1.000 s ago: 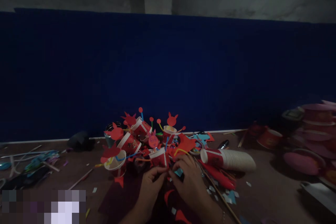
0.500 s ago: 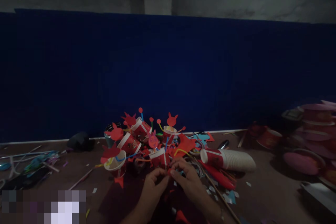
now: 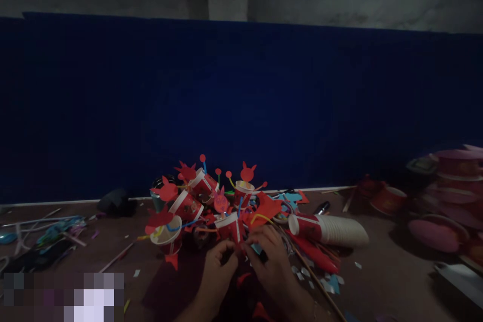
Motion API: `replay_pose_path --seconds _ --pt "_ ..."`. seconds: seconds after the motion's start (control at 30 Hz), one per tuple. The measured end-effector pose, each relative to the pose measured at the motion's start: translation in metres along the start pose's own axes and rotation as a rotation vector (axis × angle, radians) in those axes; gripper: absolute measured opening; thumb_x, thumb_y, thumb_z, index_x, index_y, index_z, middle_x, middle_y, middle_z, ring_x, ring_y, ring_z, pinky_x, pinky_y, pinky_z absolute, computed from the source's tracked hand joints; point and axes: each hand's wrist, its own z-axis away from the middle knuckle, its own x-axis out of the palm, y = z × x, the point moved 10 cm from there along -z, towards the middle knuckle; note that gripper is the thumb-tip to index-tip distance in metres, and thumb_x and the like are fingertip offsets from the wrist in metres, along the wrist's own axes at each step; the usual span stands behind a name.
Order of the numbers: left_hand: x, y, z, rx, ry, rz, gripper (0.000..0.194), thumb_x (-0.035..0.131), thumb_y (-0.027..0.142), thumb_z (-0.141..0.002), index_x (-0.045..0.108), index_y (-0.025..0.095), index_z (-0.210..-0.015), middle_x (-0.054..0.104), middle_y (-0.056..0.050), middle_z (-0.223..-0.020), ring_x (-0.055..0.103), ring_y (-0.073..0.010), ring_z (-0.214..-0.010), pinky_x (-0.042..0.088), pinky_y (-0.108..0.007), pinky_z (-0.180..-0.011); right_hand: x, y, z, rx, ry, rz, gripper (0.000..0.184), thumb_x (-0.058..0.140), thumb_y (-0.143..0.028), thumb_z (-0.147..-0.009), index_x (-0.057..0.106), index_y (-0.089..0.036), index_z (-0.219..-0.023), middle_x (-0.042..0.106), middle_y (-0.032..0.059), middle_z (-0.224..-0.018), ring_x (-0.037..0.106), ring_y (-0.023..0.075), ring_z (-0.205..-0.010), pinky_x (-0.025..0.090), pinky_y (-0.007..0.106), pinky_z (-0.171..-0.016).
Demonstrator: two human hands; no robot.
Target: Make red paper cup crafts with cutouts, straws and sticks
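Observation:
My left hand (image 3: 222,267) is closed in a pinch, thumb and index fingertips together just in front of a red paper cup (image 3: 228,227). My right hand (image 3: 272,260) meets it fingertip to fingertip, fingers bent and thumb near the index. Whatever lies between the fingertips is too small and dark to make out. The cup before my hands bears a pink animal face (image 3: 221,203), and blue and orange straws stick out from it. Around it stand or lean several similar red cups, such as one with a red eared head (image 3: 247,172) behind.
A nested stack of paper cups (image 3: 343,231) lies right of my hands, beside a red pouch-like object (image 3: 320,257) and a long thin stick (image 3: 319,282). Paper scraps (image 3: 332,284) litter the table. Tangled craft items (image 3: 56,234) lie left; stacked red cups (image 3: 456,181) stand far right.
My fingertips have drawn slightly apart, and the red bit seen between them is less visible. My right fingers have lifted a little. The cups stay put.

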Motion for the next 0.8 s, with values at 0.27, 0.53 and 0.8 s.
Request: replay_pose_path --seconds 0.27,0.53,0.8 --pt "-0.005 0.007 0.001 0.083 0.003 -0.104 0.017 0.062 0.032 -0.070 0.065 0.016 -0.066 0.061 -0.002 -0.062 0.053 -0.0157 -0.062 0.043 -0.022 -0.059 0.006 -0.019 0.004 -0.170 -0.057 0.184 0.016 0.050 -0.013 -0.084 0.063 -0.022 -0.087 0.064 0.0037 -0.083 0.055 0.0184 -0.080 0.037 0.034 -0.072" --pt "-0.003 0.016 0.007 0.184 -0.008 -0.189 0.016 0.060 0.031 -0.073 0.067 0.017 -0.073 0.064 -0.004 -0.066 0.056 -0.0171 -0.062 0.045 -0.022 -0.058 0.008 -0.026 0.001 -0.167 -0.122 0.178 0.016 0.049 -0.010 -0.082 0.061 -0.020 -0.081 0.064 0.0030 -0.081 0.055 0.0185 -0.079 0.036 0.034 -0.072" --pt "-0.001 0.021 0.009 0.223 -0.012 -0.206 0.019 0.059 0.034 -0.076 0.063 0.017 -0.068 0.059 -0.001 -0.062 0.052 -0.0142 -0.060 0.041 -0.020 -0.057 0.000 0.007 -0.003 0.029 -0.016 0.036 0.014 0.046 -0.016 -0.083 0.055 -0.020 -0.073 0.061 0.0032 -0.076 0.055 0.0177 -0.074 0.041 0.029 -0.069"
